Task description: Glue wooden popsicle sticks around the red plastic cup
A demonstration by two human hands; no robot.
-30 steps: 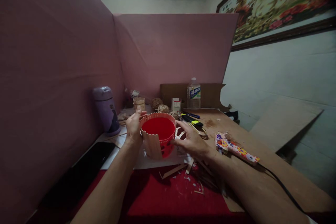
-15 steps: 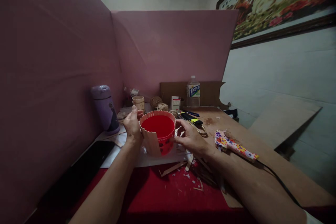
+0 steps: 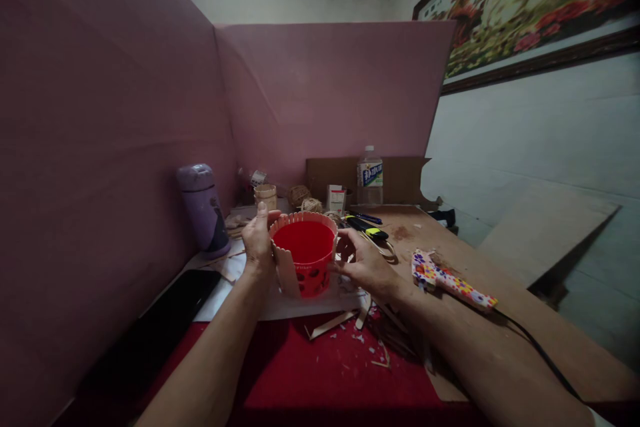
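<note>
A red plastic basket (image 3: 313, 279) with a hole pattern stands on white paper. Flat wooden craft sticks (image 3: 287, 272) line its outside, side by side, with a bare red stretch facing me. My left hand (image 3: 257, 240) is wrapped against the basket's left side, thumb up; its fingertips are hidden behind the sticks. At the right side my right hand (image 3: 364, 265) has its thumb and curled fingers on the basket's edge. Loose sticks (image 3: 334, 324) and scraps lie in front of the basket.
A flowered glue gun (image 3: 453, 280) with a black cord lies at right. Behind are a yellow-black cutter (image 3: 367, 227), twine balls (image 3: 300, 196), a small stick-covered cup (image 3: 265, 197) and a bottle (image 3: 370, 177). At left are a purple flask (image 3: 204, 213) and a black flat device (image 3: 155, 327).
The basket has turned slightly between my hands, so more of its bare red side shows. Both hands keep their hold; the whole view has shifted slightly.
</note>
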